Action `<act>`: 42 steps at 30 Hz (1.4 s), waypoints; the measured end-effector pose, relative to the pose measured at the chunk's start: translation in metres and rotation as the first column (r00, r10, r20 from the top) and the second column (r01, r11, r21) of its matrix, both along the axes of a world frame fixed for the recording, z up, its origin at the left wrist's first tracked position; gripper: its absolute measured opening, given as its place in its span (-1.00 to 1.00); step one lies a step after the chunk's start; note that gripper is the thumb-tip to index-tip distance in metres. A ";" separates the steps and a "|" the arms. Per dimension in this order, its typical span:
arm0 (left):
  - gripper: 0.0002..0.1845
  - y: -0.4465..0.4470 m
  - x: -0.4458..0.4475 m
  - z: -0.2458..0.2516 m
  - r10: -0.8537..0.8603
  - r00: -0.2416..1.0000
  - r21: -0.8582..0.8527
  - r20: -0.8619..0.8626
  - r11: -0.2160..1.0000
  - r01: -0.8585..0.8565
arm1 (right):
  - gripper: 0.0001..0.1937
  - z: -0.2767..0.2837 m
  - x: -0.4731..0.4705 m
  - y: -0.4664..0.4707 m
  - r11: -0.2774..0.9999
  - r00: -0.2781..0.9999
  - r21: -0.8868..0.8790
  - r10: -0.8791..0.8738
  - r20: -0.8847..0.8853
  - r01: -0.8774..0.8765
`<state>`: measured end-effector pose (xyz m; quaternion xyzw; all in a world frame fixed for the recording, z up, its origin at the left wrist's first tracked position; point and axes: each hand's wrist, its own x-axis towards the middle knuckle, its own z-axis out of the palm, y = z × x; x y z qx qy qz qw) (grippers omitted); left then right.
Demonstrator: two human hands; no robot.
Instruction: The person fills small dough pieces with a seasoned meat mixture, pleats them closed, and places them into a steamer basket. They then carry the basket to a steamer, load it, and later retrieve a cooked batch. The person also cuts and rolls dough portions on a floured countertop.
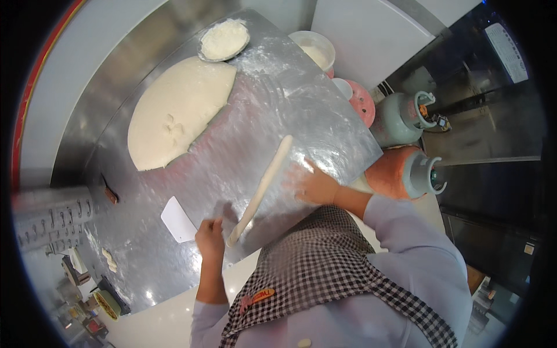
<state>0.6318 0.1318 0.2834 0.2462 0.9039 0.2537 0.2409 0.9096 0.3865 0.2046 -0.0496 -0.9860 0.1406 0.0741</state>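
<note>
A long thin rope of dough [261, 189] lies slantwise on the stainless steel table [256, 126]. Just left of its near end, my left hand [211, 237] is raised with curled fingers; whether it pinches anything cannot be told. To the right of the rope, my right hand [311, 182] is spread palm down over the metal, blurred and holding nothing. A white plastic dough scraper [179, 219] rests beside my left hand. Farther back lies a large flat slab of dough [182, 108] with a ragged cut edge. A bowl of flour [224, 40] touches its far end.
A knife with a brown handle [110, 194] and a small twisted dough piece [109, 260] lie at the left. Past the table's right edge are a white bucket [314, 48], a pink stool [362, 104], a grey gas cylinder [394, 119] and an orange one [391, 172].
</note>
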 end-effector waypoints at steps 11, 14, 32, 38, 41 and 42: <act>-0.67 0.224 0.103 -0.040 -0.342 0.834 0.239 -0.433 0.849 0.472 | -0.62 0.021 -0.020 0.071 0.314 0.666 -0.767 -0.721 0.191 0.559; -0.65 0.229 0.107 -0.047 -0.425 0.819 0.163 -0.386 0.842 0.514 | -0.57 0.028 -0.035 0.066 0.046 0.680 -0.830 -0.600 0.421 0.555; -0.63 0.168 -0.101 -0.012 -0.589 0.540 -0.234 -0.602 0.776 0.585 | -0.50 0.058 -0.062 0.044 0.487 0.704 -0.745 -0.709 -0.033 0.455; -0.64 0.224 -0.048 0.017 -0.436 0.780 0.090 -0.450 0.846 0.525 | -0.57 0.016 0.130 0.010 0.109 0.337 -0.749 -0.928 0.160 0.654; -0.56 0.252 0.049 0.035 -0.630 0.492 -0.125 -0.601 0.682 0.720 | -0.65 0.008 0.263 -0.051 -0.109 0.022 -0.557 -0.975 0.223 0.823; -0.54 0.258 0.090 0.045 -0.670 0.525 -0.166 -0.525 0.686 0.708 | -0.65 0.007 0.307 -0.077 -0.224 -0.098 -0.615 -0.968 0.232 0.756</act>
